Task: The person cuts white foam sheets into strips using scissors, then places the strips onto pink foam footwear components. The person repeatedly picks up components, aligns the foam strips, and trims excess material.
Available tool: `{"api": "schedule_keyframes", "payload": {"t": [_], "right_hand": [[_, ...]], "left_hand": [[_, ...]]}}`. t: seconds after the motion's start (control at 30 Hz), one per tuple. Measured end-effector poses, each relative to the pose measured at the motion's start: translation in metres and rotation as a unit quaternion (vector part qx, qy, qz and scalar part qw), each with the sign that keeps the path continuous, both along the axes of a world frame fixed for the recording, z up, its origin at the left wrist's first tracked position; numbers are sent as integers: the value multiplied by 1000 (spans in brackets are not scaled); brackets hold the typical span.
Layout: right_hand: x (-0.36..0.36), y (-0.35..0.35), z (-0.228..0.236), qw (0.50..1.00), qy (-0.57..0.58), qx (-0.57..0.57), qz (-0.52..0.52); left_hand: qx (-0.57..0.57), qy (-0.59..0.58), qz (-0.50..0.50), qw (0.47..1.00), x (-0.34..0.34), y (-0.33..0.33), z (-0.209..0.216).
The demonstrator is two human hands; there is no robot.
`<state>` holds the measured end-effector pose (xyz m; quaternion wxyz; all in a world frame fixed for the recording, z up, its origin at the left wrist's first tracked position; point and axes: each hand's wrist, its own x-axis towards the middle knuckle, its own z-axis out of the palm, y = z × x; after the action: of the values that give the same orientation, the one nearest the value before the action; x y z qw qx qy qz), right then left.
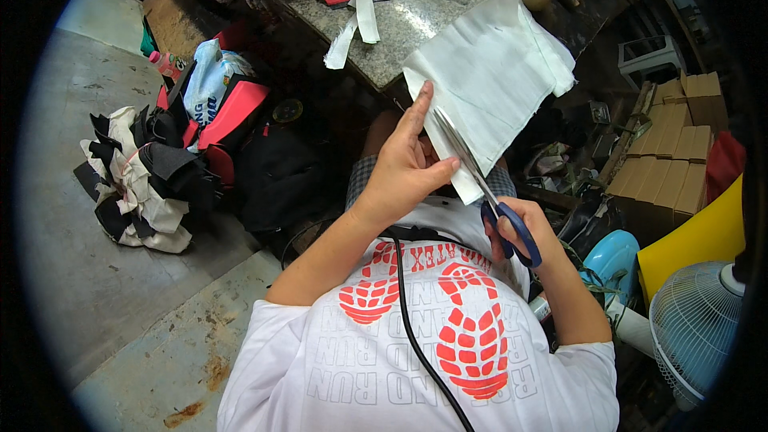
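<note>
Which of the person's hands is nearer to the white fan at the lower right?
The right hand: holding the blue-handled scissors, it is up and left of the white fan in the picture. The left hand, at the left edge of the white cloth, is farther left.

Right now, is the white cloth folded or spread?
Spread: the cloth shows a broad, open face, with the left hand at its left edge. Whether it is layered, I cannot tell.

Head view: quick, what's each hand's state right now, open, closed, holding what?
Left hand: holding the white fabric at its left edge, index finger extended.
Right hand: closed on the handles of the blue-handled scissors.
</note>
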<state>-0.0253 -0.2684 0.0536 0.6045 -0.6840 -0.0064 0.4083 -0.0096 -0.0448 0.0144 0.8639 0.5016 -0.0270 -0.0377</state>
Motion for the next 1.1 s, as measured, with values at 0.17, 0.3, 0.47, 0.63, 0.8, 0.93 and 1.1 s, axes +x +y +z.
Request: {"api": "schedule_keyframes", "payload": {"t": [0.17, 0.3, 0.47, 0.63, 0.8, 0.93, 1.1], "right_hand": [[0, -9, 2, 1000, 9, 24, 10], [-1, -30, 10, 997, 63, 30, 45], [2, -35, 16, 992, 97, 19, 75], [0, -16, 10, 997, 65, 41, 28], [-5, -6, 6, 995, 83, 45, -13], [-5, -7, 9, 996, 82, 39, -22], [0, 1, 5, 999, 34, -20, 15]], "left_hand": [[7, 17, 20, 1000, -1, 5, 4], [2, 33, 26, 999, 1, 15, 9], [5, 38, 13, 999, 2, 16, 10], [-3, -7, 7, 1000, 0, 5, 5], [-10, -14, 19, 1000, -4, 3, 1], [13, -5, -4, 1000, -1, 11, -1], [40, 25, 66, 997, 3, 14, -1]]}}
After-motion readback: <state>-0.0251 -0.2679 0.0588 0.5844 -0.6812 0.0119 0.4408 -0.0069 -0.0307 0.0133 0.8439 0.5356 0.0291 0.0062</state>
